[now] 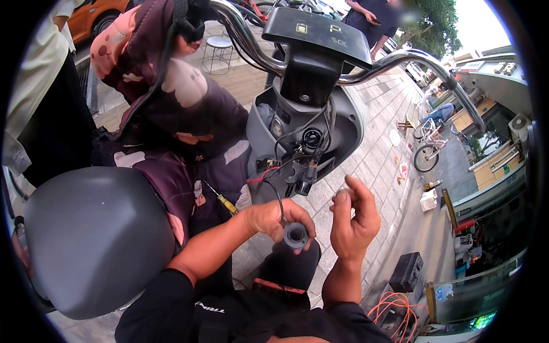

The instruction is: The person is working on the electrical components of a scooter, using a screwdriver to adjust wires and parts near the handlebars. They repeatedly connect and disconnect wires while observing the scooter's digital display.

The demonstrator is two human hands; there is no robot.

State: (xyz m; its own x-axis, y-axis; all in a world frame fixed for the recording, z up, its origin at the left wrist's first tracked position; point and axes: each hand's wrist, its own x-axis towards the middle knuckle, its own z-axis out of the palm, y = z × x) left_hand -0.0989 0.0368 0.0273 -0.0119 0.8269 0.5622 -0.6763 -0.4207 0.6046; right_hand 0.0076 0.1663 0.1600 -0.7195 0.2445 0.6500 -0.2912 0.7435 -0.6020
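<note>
Wearing black shirt [246, 317] at six o'clock; holding hands apart. With left hand [273, 216], clamping grey ring-shaped part [295, 237] between five and six, below scooter front [311, 83] at one. With right hand [355, 226] at four, impossible to tell if pinching anything.

Left hand [279, 219] partly behind grey ring [295, 244]

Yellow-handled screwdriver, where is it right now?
In the head view, left of centre, the screwdriver lies against the patterned cover, up and left of the left hand.
</note>
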